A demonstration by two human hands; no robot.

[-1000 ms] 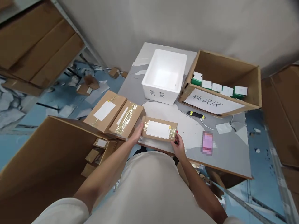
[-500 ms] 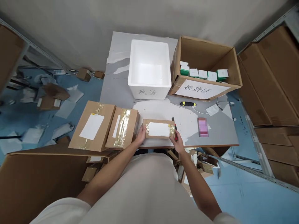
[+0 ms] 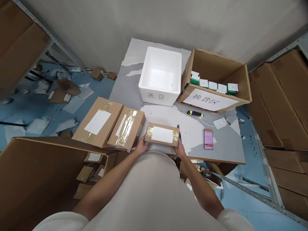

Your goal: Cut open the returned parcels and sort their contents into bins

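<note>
A small cardboard box [image 3: 162, 134] with a white label and shiny tape at its ends sits low over the front of the table, slightly tilted. My left hand [image 3: 141, 147] is closed at its lower left corner, thumb near the front edge. At the lower right end, my right hand [image 3: 179, 149] grips the box, its fingers partly hidden behind it. Just beyond that end, a dark tool with a red part [image 3: 179, 131] lies partly covered. To the left stand two larger taped boxes, a narrower one [image 3: 127, 128] and a wider labelled one [image 3: 97, 122].
At the back are a white foam box [image 3: 160, 94] and an open carton [image 3: 216, 102] holding several white-green boxes. A black-yellow cutter [image 3: 195, 113] and a pink blurred item [image 3: 208, 140] lie on the right. A big open carton [image 3: 48, 173] stands at left.
The view has tilted and shifted. The small box has turned slightly, its right end now nearer me, and my left hand has slid down to its lower left corner.
</note>
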